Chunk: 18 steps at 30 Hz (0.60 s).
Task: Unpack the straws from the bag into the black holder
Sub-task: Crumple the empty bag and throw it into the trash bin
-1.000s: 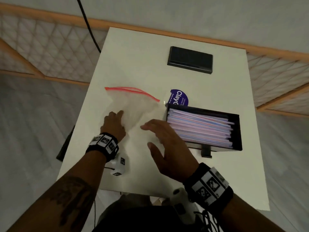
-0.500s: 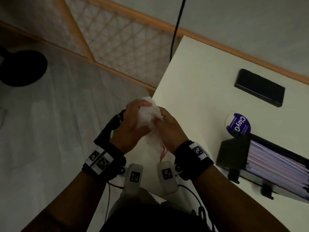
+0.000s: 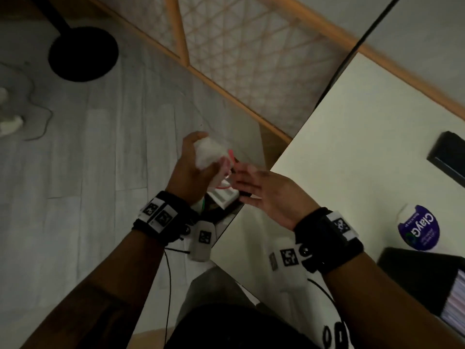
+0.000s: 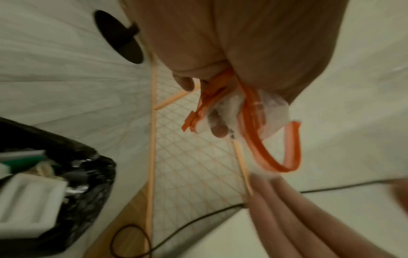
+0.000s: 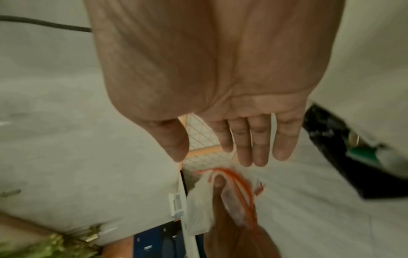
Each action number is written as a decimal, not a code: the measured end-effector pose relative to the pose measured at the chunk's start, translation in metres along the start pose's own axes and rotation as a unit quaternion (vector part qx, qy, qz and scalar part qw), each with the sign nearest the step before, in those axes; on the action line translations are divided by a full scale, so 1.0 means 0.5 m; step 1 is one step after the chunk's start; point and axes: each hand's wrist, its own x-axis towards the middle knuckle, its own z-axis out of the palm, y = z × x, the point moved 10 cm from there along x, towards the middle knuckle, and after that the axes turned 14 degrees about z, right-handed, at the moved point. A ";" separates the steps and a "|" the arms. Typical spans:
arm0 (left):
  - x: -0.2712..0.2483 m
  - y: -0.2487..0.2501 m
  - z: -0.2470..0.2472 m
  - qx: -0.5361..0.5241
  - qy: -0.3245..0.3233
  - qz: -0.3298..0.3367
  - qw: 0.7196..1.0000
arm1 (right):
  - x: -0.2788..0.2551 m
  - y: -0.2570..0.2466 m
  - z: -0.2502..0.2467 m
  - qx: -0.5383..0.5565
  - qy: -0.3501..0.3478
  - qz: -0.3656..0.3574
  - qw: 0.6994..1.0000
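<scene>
My left hand [image 3: 193,162] grips the crumpled clear bag [image 3: 207,154], its red zip strip [image 4: 287,157] dangling loose, out past the table's left edge. The left wrist view shows the fingers [image 4: 218,130] curled round the bag [image 4: 273,113]. Beside it, my right hand [image 3: 245,185] is open with fingers straight, just apart from the bag [image 5: 198,206]. The black holder [image 3: 427,278] sits at the lower right on the table, with pale straws [image 3: 455,306] lying in it. I cannot see any straws in the bag.
A bin with a black liner [image 4: 84,174] stands below my hands, holding a white foam piece [image 4: 28,206]. On the white table [image 3: 352,159] are a purple-labelled tub [image 3: 419,230] and a flat black box [image 3: 450,157]. A black round base [image 3: 83,54] stands on the floor.
Both hands crumpled the bag and carried it left off the table. The right hand has let go and opened; the left hand still grips it. My view swung left.
</scene>
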 end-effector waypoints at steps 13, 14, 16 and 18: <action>0.023 -0.474 0.065 0.286 -0.208 -0.247 0.902 | -0.197 0.126 -0.207 -0.136 0.185 0.041 0.972; 0.019 -0.495 0.064 0.282 -0.197 -0.263 0.902 | -0.206 0.129 -0.215 -0.138 0.192 0.043 0.971; 0.012 -0.547 0.067 0.253 -0.171 -0.291 0.907 | -0.217 0.134 -0.228 -0.143 0.197 0.043 0.969; 0.014 -0.599 0.074 0.239 -0.145 -0.291 0.915 | -0.222 0.143 -0.236 -0.141 0.201 0.056 0.968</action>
